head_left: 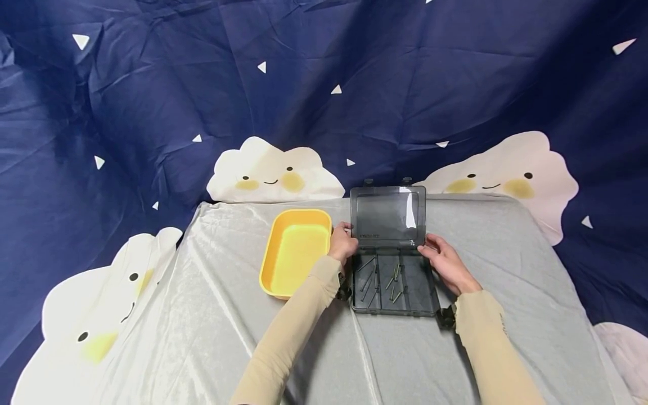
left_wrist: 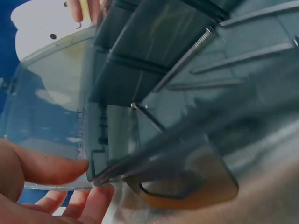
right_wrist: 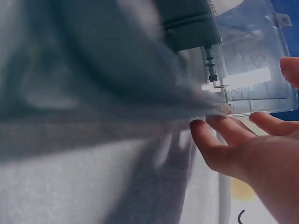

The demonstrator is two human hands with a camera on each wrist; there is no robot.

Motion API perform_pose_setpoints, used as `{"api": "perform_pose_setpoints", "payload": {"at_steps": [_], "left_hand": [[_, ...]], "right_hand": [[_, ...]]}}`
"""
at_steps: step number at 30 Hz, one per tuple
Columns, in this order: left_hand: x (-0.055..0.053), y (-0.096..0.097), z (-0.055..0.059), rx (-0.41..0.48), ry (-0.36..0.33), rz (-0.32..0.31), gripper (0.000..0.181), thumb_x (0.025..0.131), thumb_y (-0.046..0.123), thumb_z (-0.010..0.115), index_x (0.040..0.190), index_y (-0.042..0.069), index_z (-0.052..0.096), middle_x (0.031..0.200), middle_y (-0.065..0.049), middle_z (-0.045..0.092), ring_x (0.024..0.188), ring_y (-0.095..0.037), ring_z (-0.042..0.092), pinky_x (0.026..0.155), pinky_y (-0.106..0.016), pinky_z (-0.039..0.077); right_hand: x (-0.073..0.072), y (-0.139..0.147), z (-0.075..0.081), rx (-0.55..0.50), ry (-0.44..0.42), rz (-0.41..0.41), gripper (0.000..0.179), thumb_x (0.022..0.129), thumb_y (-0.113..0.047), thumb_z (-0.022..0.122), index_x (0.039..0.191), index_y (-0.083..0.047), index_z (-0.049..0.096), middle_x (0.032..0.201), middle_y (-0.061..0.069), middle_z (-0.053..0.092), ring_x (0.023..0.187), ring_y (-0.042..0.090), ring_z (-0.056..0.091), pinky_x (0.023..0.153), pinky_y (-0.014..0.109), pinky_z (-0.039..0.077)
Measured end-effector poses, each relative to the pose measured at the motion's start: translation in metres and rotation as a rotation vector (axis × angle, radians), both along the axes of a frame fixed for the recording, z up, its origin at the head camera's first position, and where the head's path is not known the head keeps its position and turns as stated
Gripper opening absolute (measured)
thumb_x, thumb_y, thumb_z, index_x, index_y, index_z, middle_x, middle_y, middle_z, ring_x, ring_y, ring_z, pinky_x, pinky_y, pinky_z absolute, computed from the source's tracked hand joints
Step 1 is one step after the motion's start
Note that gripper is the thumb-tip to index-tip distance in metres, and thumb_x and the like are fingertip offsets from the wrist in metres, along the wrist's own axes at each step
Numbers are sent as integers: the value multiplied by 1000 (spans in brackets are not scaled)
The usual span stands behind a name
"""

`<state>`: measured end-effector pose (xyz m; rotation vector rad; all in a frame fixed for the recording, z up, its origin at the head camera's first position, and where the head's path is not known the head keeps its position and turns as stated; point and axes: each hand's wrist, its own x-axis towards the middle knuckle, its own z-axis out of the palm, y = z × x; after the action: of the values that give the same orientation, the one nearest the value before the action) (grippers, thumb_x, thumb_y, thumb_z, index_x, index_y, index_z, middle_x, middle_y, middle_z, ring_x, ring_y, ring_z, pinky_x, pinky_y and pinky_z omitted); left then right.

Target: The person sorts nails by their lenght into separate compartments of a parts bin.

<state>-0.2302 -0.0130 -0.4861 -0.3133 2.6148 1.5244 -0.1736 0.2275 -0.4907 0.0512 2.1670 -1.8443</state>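
Observation:
A dark see-through plastic organizer box (head_left: pixel 422 301) lies on the cloth with its hinged lid (head_left: pixel 387 211) swung up at the back. Long dark screws (head_left: pixel 375 279) lie in its left compartment. Shorter brass-coloured screws (head_left: pixel 392 293) are in the middle one. At the back left corner my left hand (head_left: pixel 342 243) grips the lid by the hinge, thumb inside and fingers (left_wrist: pixel 96 203) behind. On the opposite corner, my right hand (head_left: pixel 448 264) holds the lid's lower edge, its fingertips (right_wrist: pixel 200 128) right at the hinge side.
A yellow tray (head_left: pixel 266 264) stands just left of the box, close to my left hand. Grey cloth (head_left: pixel 506 270) covers the table. Behind it hangs a dark blue curtain (head_left: pixel 304 112) with cloud faces and white triangles.

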Motion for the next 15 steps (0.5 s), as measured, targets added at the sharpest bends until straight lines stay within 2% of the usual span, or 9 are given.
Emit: {"api": "perform_pose_setpoints", "payload": {"at_steps": [7, 11, 15], "left_hand": [[2, -4, 4, -43, 14, -58, 42, 78, -4, 57, 119, 5, 55, 82, 0, 46, 72, -16, 44, 57, -22, 36], [5, -4, 9, -56, 9, -103, 48, 84, 2, 61, 131, 7, 51, 86, -2, 48, 74, -17, 45, 60, -24, 38], [8, -6, 12, -75, 36, -145, 55, 87, 8, 61, 139, 9, 45, 87, -3, 49, 77, -17, 46, 63, -26, 39]], "right_hand": [[1, 3, -1, 2, 26, -24, 71, 102, -23, 44, 153, 2, 2, 158, 28, 11, 146, 42, 16, 116, 58, 20], [2, 5, 0, 17, 35, -26, 71, 102, -24, 44, 153, 2, 2, 158, 28, 11, 145, 42, 17, 116, 58, 21], [3, 6, 0, 10, 46, -30, 71, 103, -27, 43, 153, 1, 2, 158, 28, 12, 145, 42, 19, 116, 56, 22]]}}
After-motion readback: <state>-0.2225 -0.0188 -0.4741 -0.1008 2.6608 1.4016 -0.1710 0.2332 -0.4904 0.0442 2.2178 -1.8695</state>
